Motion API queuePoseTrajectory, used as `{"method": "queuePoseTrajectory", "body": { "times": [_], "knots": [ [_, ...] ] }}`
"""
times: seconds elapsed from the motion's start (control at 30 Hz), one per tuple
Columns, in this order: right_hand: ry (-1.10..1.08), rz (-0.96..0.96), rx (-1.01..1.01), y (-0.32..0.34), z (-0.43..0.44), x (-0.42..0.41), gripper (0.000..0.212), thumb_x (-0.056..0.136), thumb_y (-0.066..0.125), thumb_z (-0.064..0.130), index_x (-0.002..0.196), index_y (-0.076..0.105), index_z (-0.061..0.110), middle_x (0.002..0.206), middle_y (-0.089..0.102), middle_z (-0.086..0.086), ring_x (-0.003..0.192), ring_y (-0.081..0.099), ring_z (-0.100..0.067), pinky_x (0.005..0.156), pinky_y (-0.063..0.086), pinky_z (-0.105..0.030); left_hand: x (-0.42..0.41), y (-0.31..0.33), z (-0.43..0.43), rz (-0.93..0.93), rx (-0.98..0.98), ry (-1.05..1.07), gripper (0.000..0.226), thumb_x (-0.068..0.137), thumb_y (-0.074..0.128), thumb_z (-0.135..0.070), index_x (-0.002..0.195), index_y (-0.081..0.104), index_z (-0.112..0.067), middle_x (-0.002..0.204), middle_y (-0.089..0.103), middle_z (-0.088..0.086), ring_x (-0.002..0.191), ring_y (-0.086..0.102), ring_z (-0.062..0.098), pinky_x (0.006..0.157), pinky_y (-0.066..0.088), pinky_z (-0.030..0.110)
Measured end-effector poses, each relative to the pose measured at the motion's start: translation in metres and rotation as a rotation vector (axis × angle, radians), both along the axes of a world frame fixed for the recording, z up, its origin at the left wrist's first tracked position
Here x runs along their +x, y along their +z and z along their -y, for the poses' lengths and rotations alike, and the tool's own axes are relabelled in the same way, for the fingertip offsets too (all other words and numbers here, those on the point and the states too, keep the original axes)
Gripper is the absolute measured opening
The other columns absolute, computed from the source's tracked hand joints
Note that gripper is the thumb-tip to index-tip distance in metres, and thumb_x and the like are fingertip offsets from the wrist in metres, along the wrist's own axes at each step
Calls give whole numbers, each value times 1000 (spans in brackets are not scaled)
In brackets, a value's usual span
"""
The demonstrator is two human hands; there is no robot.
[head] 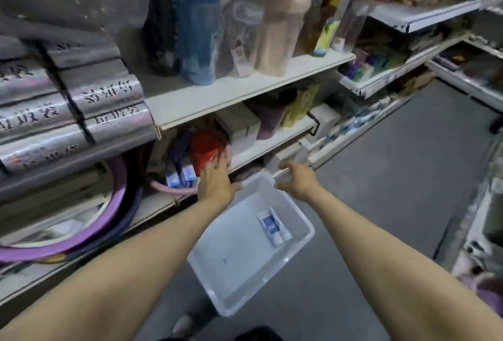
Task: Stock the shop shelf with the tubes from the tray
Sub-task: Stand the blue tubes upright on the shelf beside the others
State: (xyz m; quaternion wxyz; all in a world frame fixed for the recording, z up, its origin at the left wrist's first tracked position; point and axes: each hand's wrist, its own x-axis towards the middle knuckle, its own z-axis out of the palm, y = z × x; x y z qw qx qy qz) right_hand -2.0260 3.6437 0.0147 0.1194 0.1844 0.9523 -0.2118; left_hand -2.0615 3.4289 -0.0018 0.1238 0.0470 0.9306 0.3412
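Note:
A clear plastic tray (234, 283) sits on the floor below the shelves. A blue and white tube box (273, 225) lies in its far right part. Two like boxes (181, 176) stand on the low shelf (155, 204) beside a red pack. My left hand (216, 181) reaches over the tray's far left corner toward that shelf, fingers extended and holding nothing. My right hand (295, 177) hovers over the tray's far right corner, thumb and fingers spread, also without anything in it.
Silver foil rolls (81, 112) fill the left. Purple hoops (89, 221) lean on the low shelf. Bottles (201, 30) stand on the upper shelf (231, 92), boxes on the middle shelf (272, 142). Grey aisle floor (394, 177) stretches to the right, with more shelving at the far right.

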Motion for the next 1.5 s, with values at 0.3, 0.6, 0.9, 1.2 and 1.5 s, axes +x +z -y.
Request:
{"method": "queuePoseTrajectory", "body": {
  "times": [0.3, 0.6, 0.9, 1.2, 1.5],
  "knots": [
    [-86, 342, -189, -157, -67, -17, 57, 81, 76, 40, 130, 53, 21, 135, 55, -11, 119, 56, -28, 98, 46, -34, -2, -120, -61, 323, -50, 127, 61, 79, 77, -36, 131, 48, -21, 134, 40, 10, 127, 40, 29, 103, 38, 38],
    [-196, 573, -416, -273, -101, -22, 78, 90, 65, 47, 148, 36, 3, 149, 44, -16, 132, 45, -33, 110, 36, -40, 13, -206, -97, 603, -77, 391, 62, 83, 74, -39, 134, 43, -22, 135, 38, 8, 115, 52, 29, 88, 53, 43],
    [-98, 590, -443, -308, -66, -16, 61, 93, 55, 53, 133, 55, 7, 129, 60, -17, 117, 57, -34, 98, 43, -35, 14, -237, -87, 717, -88, 616, 65, 83, 73, -42, 135, 44, -17, 136, 45, 14, 115, 54, 30, 80, 41, 29],
    [-394, 622, -551, -339, -55, -19, 39, 89, 68, 37, 115, 61, 9, 102, 65, -5, 89, 60, -21, 75, 47, -29, 36, -274, -89, 872, 22, 792, 62, 81, 72, -48, 129, 49, -16, 115, 58, 6, 105, 57, 24, 85, 45, 30],
    [-418, 634, -620, -376, -52, -6, 16, 72, 83, 21, 83, 74, 12, 81, 74, -8, 78, 72, -26, 68, 57, -34, 43, -329, -118, 948, 329, 1061, 24, 77, 79, -38, 82, 63, -20, 97, 69, 7, 97, 66, 28, 93, 53, 44]
  ]
}}
